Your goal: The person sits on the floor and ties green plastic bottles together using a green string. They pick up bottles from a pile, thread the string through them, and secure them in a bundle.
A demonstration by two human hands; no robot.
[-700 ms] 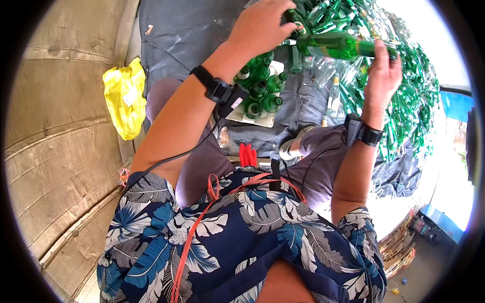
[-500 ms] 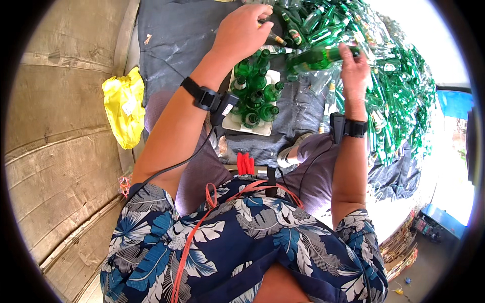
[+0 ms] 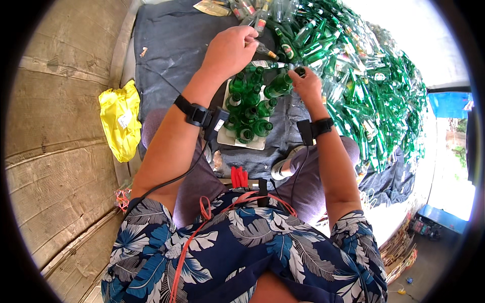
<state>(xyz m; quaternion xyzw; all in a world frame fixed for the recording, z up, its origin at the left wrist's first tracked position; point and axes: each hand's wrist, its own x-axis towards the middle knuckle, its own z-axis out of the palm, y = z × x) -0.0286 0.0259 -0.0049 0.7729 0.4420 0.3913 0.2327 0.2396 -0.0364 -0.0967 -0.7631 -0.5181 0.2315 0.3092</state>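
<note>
My right hand grips a green glass bottle by its neck. The bottle is tilted, its body at the right far edge of a group of upright green bottles. These stand close together on a white tray between my legs. Beyond the tray my left hand is raised with its fingers curled. Whatever it may hold is hidden. Near its fingertips lies a clear bottle with an orange-brown neck.
A large heap of green bottles rises at the right. Several clear bottles lie at the far side. Black sheeting covers the ground; a yellow bag lies left, by a cardboard wall. Both wrists wear strapped devices with cables.
My right hand has brought the green bottle left and nearer, from beside the heap to the tray's group. My left hand has drawn back a little. The view has shifted slightly.
</note>
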